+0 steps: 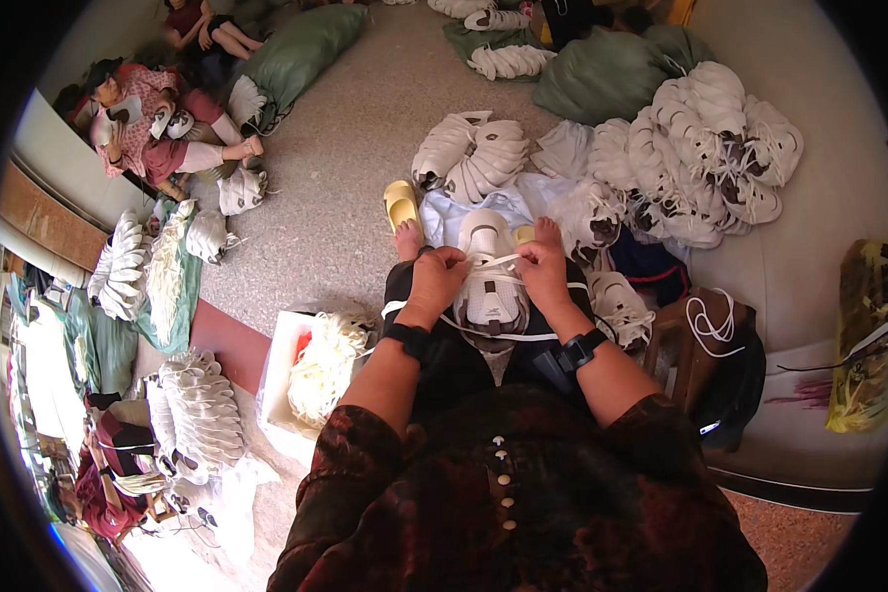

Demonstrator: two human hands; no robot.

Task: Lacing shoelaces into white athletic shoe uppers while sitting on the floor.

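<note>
1. My left hand (438, 280) is closed at the fingertips, with thumb and forefinger pinching a white lace (496, 261) above the shoe.
2. My right hand (545, 276) faces it from the other side, its fingertips also pinched on the lace, which runs between the two hands.
3. The white shoe (490, 296) I'm working on sits in my lap between my knees, just below and between my hands; one end of it has a dark brown patch.
4. Both my wrists carry dark bands, and loose lace trails over my dark trousers.
5. Beside my left leg stands a white box (274, 373) filled with a tangle of cream laces (326, 373).
6. On the floor (335, 148) beyond my feet lie two curved bundles of white shoes (471, 155), near a yellow slipper (401, 204).
7. To the right of those, a large heap of white shoes (715, 163) is piled against a green sack (602, 79).
8. Near my right elbow is a brown wooden stool (699, 345) with a white lace looped over it.
9. At the upper left, a co-worker (146, 113) in a patterned top sits with white shoes close by.
</note>
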